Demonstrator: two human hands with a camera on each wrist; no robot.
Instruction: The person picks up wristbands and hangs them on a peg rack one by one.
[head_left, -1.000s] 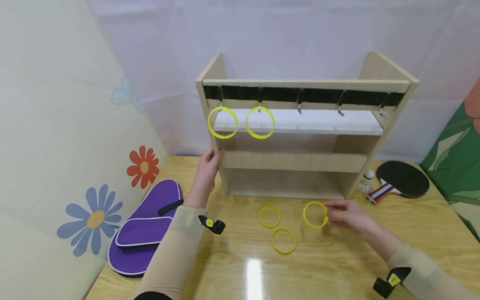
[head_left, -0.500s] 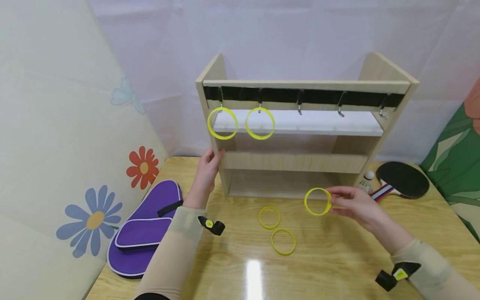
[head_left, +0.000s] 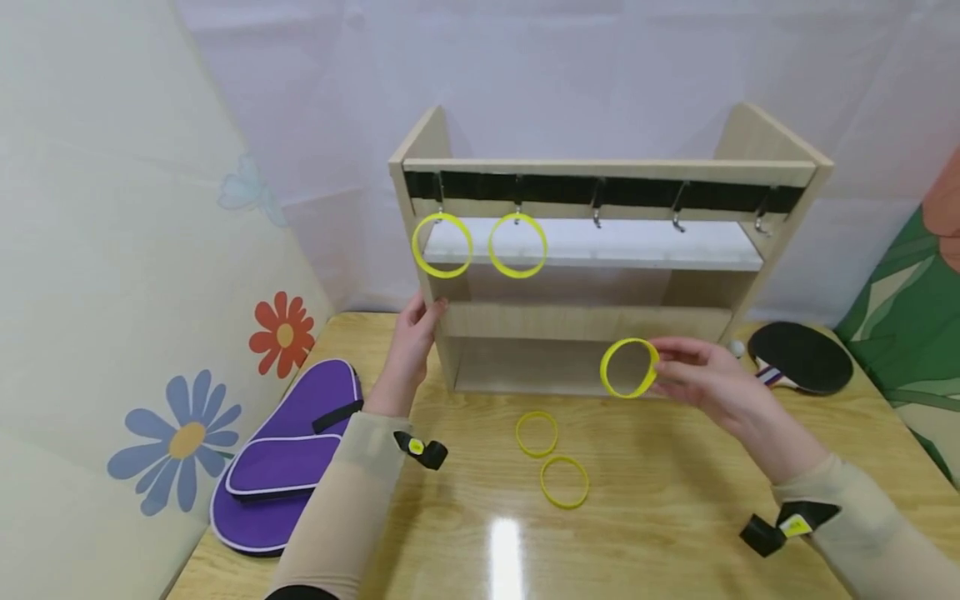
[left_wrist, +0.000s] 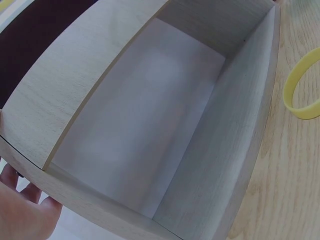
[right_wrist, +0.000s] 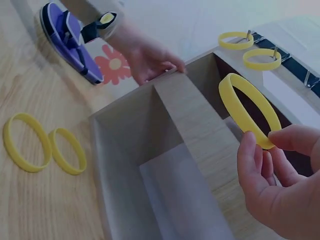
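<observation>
My right hand (head_left: pixel 708 379) pinches a yellow ring (right_wrist: pixel 236 111) between thumb and fingertips, held up in front of the lower part of a wooden shelf unit (head_left: pixel 585 322). At the shelf's left side panel, my left hand (head_left: pixel 412 346) grips the edge, thumb toward the front; its fingertips are partly hidden behind the panel. Two more yellow rings hang from the two leftmost metal hooks: the first ring (head_left: pixel 423 266) and the second ring (head_left: pixel 498 264). On the table lie another ring (head_left: pixel 537 455) and, nearer me, a further ring (head_left: pixel 565 506).
Along a black strip (head_left: pixel 562 188) sit more hooks, including a bare middle hook (head_left: pixel 597 218). A purple paddle case (head_left: pixel 285 467) lies left on the table. To the right are a table tennis paddle (head_left: pixel 802 357) and a shuttlecock (head_left: pixel 737 348), partly hidden behind my right hand.
My right hand has raised the yellow ring from low over the table to before the shelf's bottom compartment. The left hand has stayed on the side panel.
</observation>
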